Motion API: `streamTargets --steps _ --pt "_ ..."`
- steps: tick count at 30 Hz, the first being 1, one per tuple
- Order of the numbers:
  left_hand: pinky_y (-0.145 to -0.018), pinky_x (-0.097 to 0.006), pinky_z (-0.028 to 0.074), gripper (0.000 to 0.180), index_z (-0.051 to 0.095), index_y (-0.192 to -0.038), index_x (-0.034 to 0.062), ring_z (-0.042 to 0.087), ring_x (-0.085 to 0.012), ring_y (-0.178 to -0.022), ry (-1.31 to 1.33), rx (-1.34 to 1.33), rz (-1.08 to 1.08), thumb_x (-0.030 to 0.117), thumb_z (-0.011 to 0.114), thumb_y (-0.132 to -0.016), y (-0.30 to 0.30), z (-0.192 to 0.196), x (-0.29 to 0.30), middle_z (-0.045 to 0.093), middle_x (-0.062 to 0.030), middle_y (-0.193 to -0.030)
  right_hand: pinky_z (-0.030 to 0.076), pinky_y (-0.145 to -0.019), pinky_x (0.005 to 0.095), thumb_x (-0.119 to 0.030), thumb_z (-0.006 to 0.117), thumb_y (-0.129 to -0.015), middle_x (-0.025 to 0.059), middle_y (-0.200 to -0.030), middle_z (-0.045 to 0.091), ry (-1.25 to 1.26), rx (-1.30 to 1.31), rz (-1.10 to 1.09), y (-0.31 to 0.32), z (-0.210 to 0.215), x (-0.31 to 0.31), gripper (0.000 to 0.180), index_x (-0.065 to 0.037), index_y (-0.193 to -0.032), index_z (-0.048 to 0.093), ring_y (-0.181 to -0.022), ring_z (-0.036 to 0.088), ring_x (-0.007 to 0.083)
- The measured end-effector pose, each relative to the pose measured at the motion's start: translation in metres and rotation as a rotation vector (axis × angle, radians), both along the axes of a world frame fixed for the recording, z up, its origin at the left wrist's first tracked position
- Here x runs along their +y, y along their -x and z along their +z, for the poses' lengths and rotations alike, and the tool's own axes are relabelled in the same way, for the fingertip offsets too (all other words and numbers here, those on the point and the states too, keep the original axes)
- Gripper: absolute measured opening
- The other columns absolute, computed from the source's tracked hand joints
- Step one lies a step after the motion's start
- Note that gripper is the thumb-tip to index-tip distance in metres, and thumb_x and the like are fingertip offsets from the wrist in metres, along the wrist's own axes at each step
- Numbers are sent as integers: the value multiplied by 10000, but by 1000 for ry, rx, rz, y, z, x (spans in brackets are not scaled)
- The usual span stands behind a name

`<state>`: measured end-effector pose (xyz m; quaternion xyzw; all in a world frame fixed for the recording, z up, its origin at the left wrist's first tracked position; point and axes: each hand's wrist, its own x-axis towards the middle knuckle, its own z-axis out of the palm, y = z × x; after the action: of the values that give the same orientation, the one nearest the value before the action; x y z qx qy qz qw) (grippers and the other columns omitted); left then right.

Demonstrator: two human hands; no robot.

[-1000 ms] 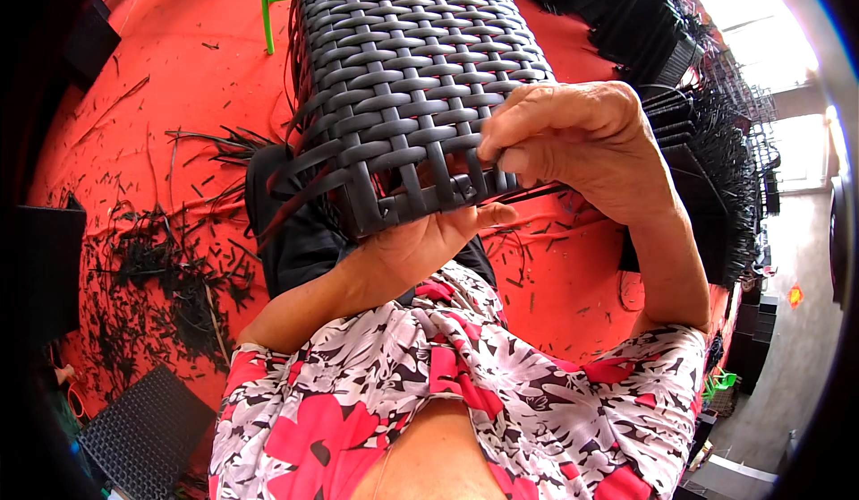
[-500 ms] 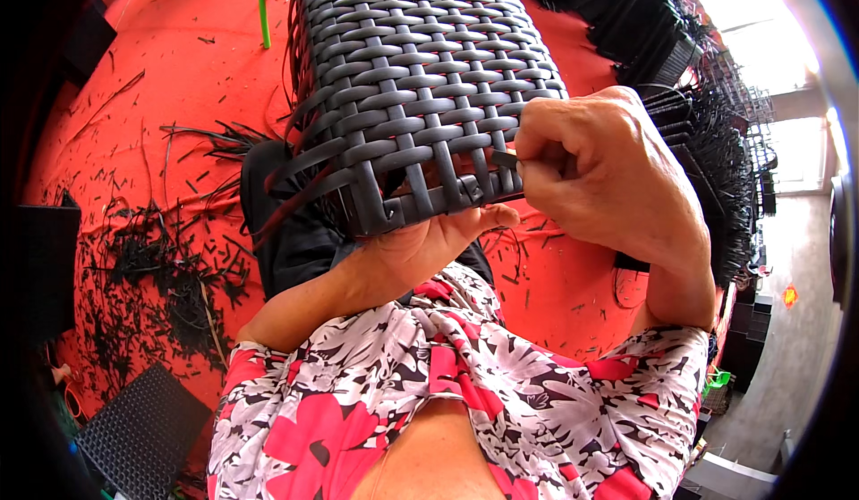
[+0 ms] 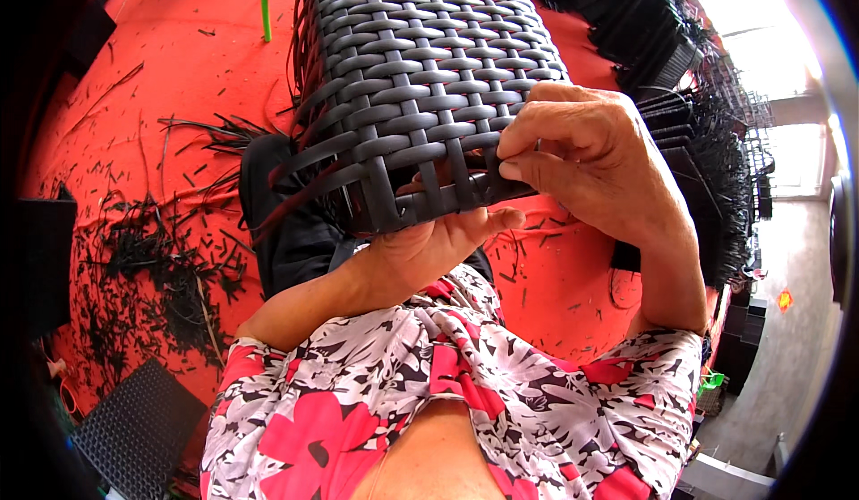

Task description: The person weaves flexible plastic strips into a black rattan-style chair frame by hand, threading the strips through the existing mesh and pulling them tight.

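I'd brace the woven piece (image 3: 420, 61), mid-scene, with that spread left hand (image 3: 428, 251) under its near edge, so the right hand (image 3: 591, 155), seemingly pinching a dark strand (image 3: 492, 161), can work it flat, no twists.

One patterned top (image 3: 528, 410) is showing grey, black and pinkish-red flowers (image 3: 295, 433) on a whitish ground. Its sleeves (image 3: 662, 370) are ending near the elbows (image 3: 678, 314), the neckline (image 3: 440, 401) is curving open, and the trousers (image 3: 271, 240) are showing plain black.
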<state>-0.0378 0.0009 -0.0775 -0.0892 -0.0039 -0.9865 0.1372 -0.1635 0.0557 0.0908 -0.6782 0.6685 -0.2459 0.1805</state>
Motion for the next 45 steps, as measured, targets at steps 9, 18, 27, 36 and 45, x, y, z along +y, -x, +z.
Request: streamTargets --steps 9,18,27,36,45 --pt "-1023 -502 371 573 566 -1251 257 420 -194 -1300 86 98 50 462 757 -750 -5 -4 -3 506 35 -1361 438 -559 236 -6 711 -741 39 -754 580 133 20 55 -11 -5 -3 186 -21 -925 689 -631 567 115" --pt "-966 -477 435 413 633 -1163 262 504 -111 -1189 74 81 40 399 736 -787 -8 14 -6 615 85 -1201 464 -566 243 18 693 -769 90 -849 631 262 -2 267 -17 -6 -12 123 1 -889 673 -626 583 133" --pt "-960 -450 442 557 570 -1245 229 504 -178 -1219 229 118 114 475 733 -773 -2 -9 -3 548 55 -1306 398 -496 196 -32 719 -775 -22 -675 574 -141 -123 -68 -34 10 -22 102 1 -789 623 -559 503 25" --pt "-963 -454 431 578 568 -1248 231 510 -204 -1209 187 218 82 476 746 -755 8 -29 3 567 30 -1283 402 -495 272 4 634 -705 52 -554 496 -315 115 36 -38 13 -42 86 10 -681 552 -504 480 111" --pt "-1106 -444 332 751 452 -1328 211 444 -188 -1263 163 122 55 506 763 -711 -8 -5 0 488 15 -1344 444 -529 280 24 615 -732 80 -666 581 -23 243 178 -38 8 -32 79 -5 -799 646 -585 586 176"
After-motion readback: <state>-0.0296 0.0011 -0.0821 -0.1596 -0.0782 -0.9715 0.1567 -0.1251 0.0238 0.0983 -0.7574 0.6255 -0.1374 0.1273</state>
